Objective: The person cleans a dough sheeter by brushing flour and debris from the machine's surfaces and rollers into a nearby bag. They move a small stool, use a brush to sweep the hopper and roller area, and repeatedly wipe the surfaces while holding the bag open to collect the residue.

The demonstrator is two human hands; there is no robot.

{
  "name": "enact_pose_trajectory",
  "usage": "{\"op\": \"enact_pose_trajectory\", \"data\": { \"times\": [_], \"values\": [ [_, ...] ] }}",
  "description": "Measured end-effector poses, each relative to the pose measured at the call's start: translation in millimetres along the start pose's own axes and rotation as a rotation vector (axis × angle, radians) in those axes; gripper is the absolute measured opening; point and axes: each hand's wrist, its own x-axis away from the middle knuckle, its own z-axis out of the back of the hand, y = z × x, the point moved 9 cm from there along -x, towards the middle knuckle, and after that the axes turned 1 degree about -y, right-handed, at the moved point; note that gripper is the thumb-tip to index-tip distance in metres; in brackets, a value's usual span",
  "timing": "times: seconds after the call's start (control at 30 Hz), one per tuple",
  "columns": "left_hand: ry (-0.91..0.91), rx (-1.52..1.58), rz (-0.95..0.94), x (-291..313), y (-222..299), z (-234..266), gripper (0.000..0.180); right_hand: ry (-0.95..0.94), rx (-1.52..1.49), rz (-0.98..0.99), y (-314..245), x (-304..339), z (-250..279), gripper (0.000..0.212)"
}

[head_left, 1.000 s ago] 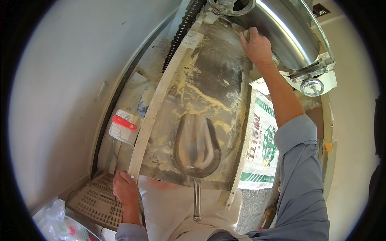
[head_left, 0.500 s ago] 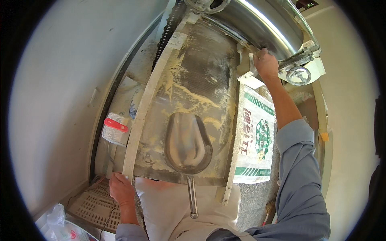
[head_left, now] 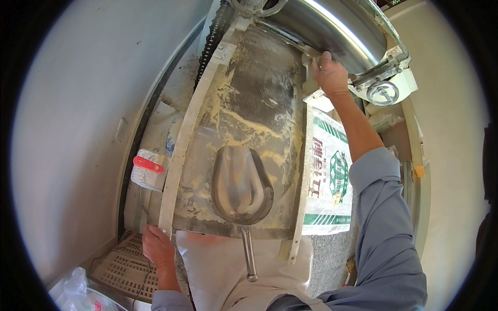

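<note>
My right hand is closed at the lower edge of a shiny steel roller, beside the far right corner of a metal chute. What its fingers grip there, if anything, is hidden. My left hand is closed beside the near left end of the chute's side rail. Its fingers are curled away from view, so I cannot tell what they hold. A steel scoop lies on the flour-dusted chute, its handle pointing toward me over the near edge. Neither hand touches it.
A white and green printed sack is right of the chute. A small handwheel sits by the roller's right end. Left are a drive chain, a white block with a red handle and a slatted crate. A wall borders the left.
My right hand has shifted a little left along the roller's lower edge. My left hand stays by the rail end, and the scoop has not moved on the chute.
</note>
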Motion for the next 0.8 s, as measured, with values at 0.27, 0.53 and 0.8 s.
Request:
{"op": "enact_pose_trajectory", "data": {
  "times": [0.27,0.53,0.8],
  "values": [
    [-0.011,-0.012,-0.016,4.5,-1.0,-1.7,0.032,0.055,-0.072,0.079,-19.7,23.2,36.7,0.030],
    [-0.013,0.022,0.025,1.9,-4.7,-3.6,0.032,0.236,-0.105,0.247,-93.5,-31.2,1.0,0.027],
    [-0.015,0.048,-0.004,2.3,-0.7,-2.0,0.033,-0.043,0.236,0.028,-11.6,-3.6,-12.9,0.022]
  ]
}}
